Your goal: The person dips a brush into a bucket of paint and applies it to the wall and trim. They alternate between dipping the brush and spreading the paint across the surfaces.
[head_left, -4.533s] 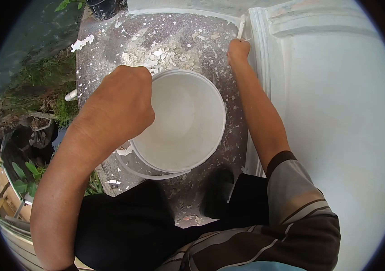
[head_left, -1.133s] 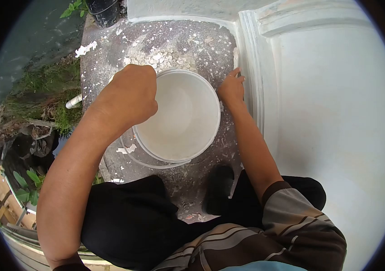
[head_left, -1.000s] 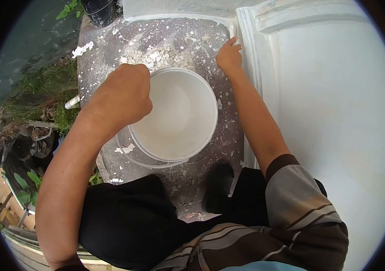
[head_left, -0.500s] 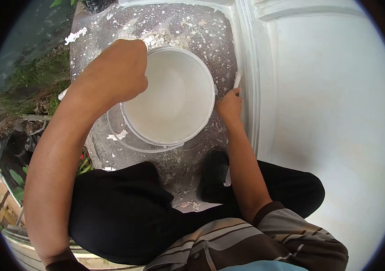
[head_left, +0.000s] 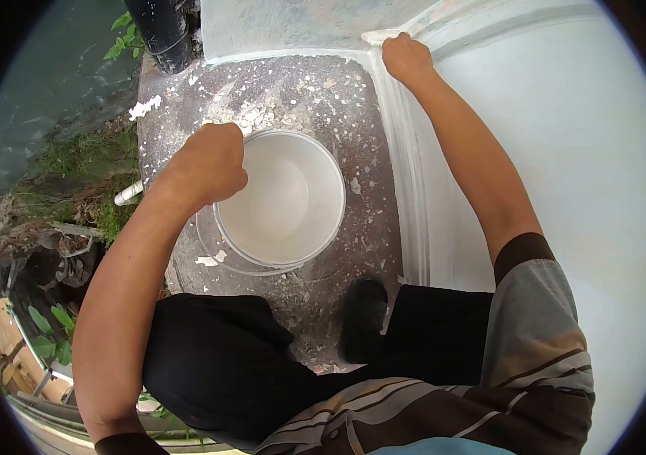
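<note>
My left hand is closed on the left rim of a round white bucket, its fingers partly hidden from above. Whitish paint shows inside the bucket, and its wire handle hangs down along the near side. Up at the wall corner, my right hand grips a paintbrush whose white-coated end touches the moulding. Most of the brush's handle is hidden in the fist.
The bucket stands on a paint-spattered ledge with chips of flaked paint. A black pipe rises at the far left corner. White panelled wall lines the right; water and plants lie beyond the ledge's left edge.
My right hand has moved up and away with the paintbrush, from low along the right-hand moulding to the far corner. The left hand stays on the bucket; the view has shifted.
</note>
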Tool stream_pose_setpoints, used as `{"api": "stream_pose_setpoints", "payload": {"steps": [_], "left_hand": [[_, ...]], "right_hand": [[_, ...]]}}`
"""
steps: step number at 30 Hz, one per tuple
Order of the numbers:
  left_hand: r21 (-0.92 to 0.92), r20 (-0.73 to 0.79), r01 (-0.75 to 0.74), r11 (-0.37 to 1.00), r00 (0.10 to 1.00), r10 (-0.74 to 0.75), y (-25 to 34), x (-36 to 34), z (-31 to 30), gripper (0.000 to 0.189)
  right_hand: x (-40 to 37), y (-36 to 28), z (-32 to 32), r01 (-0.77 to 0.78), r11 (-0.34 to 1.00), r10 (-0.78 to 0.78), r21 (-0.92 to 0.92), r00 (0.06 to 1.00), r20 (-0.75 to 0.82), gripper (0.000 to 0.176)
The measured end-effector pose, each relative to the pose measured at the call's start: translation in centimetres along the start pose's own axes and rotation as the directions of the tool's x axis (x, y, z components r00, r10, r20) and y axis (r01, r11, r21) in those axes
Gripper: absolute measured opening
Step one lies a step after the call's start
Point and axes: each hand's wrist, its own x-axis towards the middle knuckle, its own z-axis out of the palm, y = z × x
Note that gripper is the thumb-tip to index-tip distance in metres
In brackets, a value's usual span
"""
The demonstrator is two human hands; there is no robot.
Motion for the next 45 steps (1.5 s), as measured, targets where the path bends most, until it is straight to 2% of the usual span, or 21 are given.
{"api": "stream_pose_setpoints", "payload": {"steps": [3, 6, 9, 10, 11, 13, 15, 18, 20, 22, 24, 25, 27, 28, 30, 33, 36, 39, 42, 45], "left_hand": [[0.039, -0.065, -0.059, 0.997, 0.996, 0.062, -0.4, 0.3, 0.8, 0.018], [0.015, -0.094, -0.063, 0.998, 0.994, 0.064, -0.6, 0.1, 0.6, 0.017], [0.006, -0.109, -0.053, 0.999, 0.993, 0.053, -0.4, 0.0, 0.7, 0.017], [0.012, -0.118, -0.053, 0.999, 0.992, 0.054, -0.4, 0.1, 0.7, 0.017], [0.029, -0.065, -0.025, 0.999, 0.998, 0.027, -0.3, 0.3, 0.5, 0.017], [0.065, 0.037, 0.035, 0.997, 0.999, -0.037, -0.1, 0.6, 0.0, 0.020], [0.058, 0.029, 0.047, 0.997, 0.998, -0.049, -0.1, 0.5, 0.0, 0.020], [0.045, 0.015, 0.047, 0.998, 0.999, -0.047, 0.0, 0.4, -0.2, 0.021], [0.045, 0.015, 0.037, 0.998, 0.999, -0.038, -0.1, 0.3, -0.2, 0.022], [0.060, 0.018, 0.019, 0.998, 1.000, -0.020, -0.2, 0.5, 0.0, 0.023], [0.053, -0.087, -0.077, 0.996, 0.993, 0.082, -0.9, 0.5, 1.0, 0.017], [0.054, -0.143, -0.125, 0.991, 0.981, 0.131, -1.0, 0.4, 1.2, 0.017], [0.027, -0.083, -0.087, 0.996, 0.993, 0.089, -0.6, 0.3, 0.6, 0.017], [0.019, -0.051, -0.070, 0.997, 0.996, 0.071, -0.3, 0.2, 0.2, 0.017], [-0.031, -0.005, -0.030, 0.999, 1.000, 0.030, -0.6, 0.4, 0.2, 0.018], [-0.062, 0.005, 0.004, 0.998, 1.000, -0.003, -0.9, 0.6, 0.5, 0.019], [-0.047, 0.040, 0.059, 0.997, 0.998, -0.057, -0.4, 0.2, -0.1, 0.017], [-0.065, 0.071, 0.067, 0.996, 0.996, -0.062, 0.1, 0.5, -0.3, 0.017], [-0.075, 0.079, 0.062, 0.995, 0.995, -0.056, 0.2, 0.8, -0.3, 0.016], [-0.089, 0.071, 0.063, 0.994, 0.996, -0.057, 0.0, 0.7, -0.3, 0.016]], "right_hand": [[-5.0, -0.9, 0.7, 0.168, 0.984, -0.153, -0.057, 0.966, 0.207, 0.019], [-12.7, -3.2, -4.2, 0.286, 0.955, -0.222, -0.074, 0.860, 0.459, 0.016], [-13.0, -2.6, -7.9, 0.239, 0.971, -0.210, -0.018, 0.884, 0.417, 0.015], [-11.7, -2.4, -7.5, 0.196, 0.979, -0.173, -0.049, 0.939, 0.296, 0.015], [-9.2, -1.9, -6.5, 0.153, 0.985, -0.139, -0.077, 0.977, 0.163, 0.014], [-3.1, -0.4, -2.3, 0.175, 0.976, -0.176, -0.128, 0.984, -0.001, 0.014], [1.5, 0.3, 1.1, 0.100, 0.988, -0.098, -0.119, 0.995, 0.021, 0.015], [0.3, 0.1, 3.0, 0.136, 0.987, -0.126, -0.089, 0.986, 0.112, 0.017], [-4.7, -0.7, 0.3, 0.182, 0.979, -0.159, -0.089, 0.962, 0.222, 0.016], [-10.4, -1.4, -3.4, 0.216, 0.975, -0.172, -0.059, 0.893, 0.416, 0.017], [-13.8, -0.8, -6.0, 0.263, 0.964, -0.190, -0.046, 0.799, 0.570, 0.017], [-13.7, -0.2, -7.2, 0.251, 0.966, -0.183, -0.053, 0.818, 0.545, 0.017], [-13.0, 0.8, -9.0, 0.226, 0.972, -0.170, -0.059, 0.858, 0.485, 0.016], [-11.9, 1.0, -9.0, 0.202, 0.978, -0.175, -0.046, 0.926, 0.336, 0.014], [-7.7, 1.5, -4.6, 0.171, 0.984, -0.169, -0.053, 0.985, 0.036, 0.015], [-4.2, 2.2, 0.4, 0.148, 0.988, -0.152, -0.050, 0.984, -0.094, 0.016], [-7.2, 1.3, 0.2, 0.108, 0.994, -0.110, 0.021, 0.968, 0.227, 0.017], [-11.1, 1.3, -6.0, 0.071, 0.987, -0.129, 0.145, 0.888, 0.441, 0.016], [-12.1, 3.7, -6.5, -0.040, 0.973, -0.026, 0.225, 0.959, 0.282, 0.015], [-10.1, 6.4, -3.9, -0.141, 0.957, 0.100, 0.253, 0.980, 0.170, 0.017]]}}
